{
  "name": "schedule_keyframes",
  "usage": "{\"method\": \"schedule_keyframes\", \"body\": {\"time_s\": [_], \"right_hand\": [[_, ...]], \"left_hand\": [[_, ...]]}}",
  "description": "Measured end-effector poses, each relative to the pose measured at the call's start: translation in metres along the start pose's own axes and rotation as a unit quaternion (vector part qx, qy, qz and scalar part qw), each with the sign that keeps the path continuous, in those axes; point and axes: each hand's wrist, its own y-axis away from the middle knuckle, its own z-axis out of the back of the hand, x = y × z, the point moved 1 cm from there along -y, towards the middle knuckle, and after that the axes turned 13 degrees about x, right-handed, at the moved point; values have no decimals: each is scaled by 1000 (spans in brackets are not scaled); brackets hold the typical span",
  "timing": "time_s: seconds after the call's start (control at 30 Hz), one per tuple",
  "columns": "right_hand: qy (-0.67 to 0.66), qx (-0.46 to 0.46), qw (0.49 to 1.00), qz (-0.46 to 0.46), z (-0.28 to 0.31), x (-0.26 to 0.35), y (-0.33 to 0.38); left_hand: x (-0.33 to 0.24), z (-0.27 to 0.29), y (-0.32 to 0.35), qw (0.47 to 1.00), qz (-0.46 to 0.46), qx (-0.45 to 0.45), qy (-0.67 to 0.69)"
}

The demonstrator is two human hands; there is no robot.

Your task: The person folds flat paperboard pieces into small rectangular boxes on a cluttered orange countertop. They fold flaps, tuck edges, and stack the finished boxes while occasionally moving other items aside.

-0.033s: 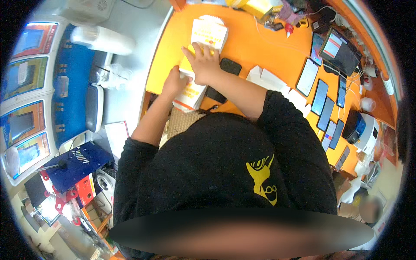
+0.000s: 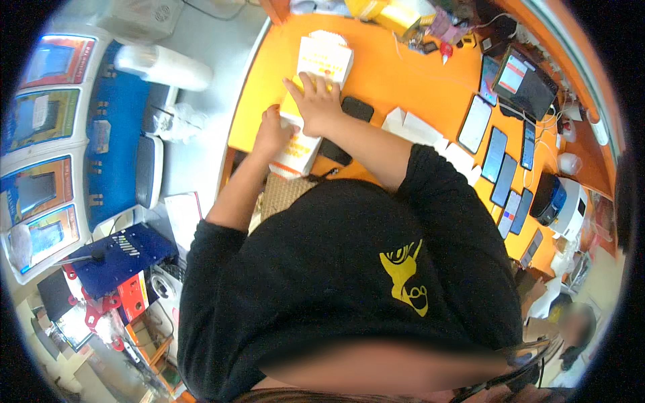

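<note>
A white and yellow cardboard carton (image 2: 295, 158) with printing lies lengthwise on the orange table, its far end panel reaching away from me. My right hand (image 2: 318, 113) rests palm down on the yellow middle panel, fingers spread. At the left edge, my left hand (image 2: 271, 138) grips the carton, with its thumb over the top and fingers pointing away from me. Right of the carton lies a black phone (image 2: 357, 109). A second dark phone (image 2: 334, 152) sits nearer me, partly covered by my right forearm.
Folded white papers (image 2: 413, 127) lie right of my forearm. Several phones, one a white-screened phone (image 2: 475, 123), line the right side near a tablet (image 2: 525, 80). A white and black device (image 2: 563, 205) stands beyond them. Yellow boxes (image 2: 396, 15) sit at the far edge.
The whole view has shifted slightly. Both hands stay on the carton in nearly the same pose.
</note>
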Motion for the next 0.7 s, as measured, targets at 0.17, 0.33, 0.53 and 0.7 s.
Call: {"method": "schedule_keyframes", "body": {"time_s": [0.17,0.33,0.53,0.7], "right_hand": [[-88,63,991,74,18,-17,-4],[-292,-221,928,72,83,-105,-67],[-335,-399,843,-135,125,-195,-102],[-566,-310,762,56,110,-163,-65]], "left_hand": [[-21,-8,28,962,-191,-105,-165],[-29,-5,24,958,-163,-107,-211],[-35,3,25,965,-153,-101,-189],[-29,23,22,986,-162,5,-33]]}}
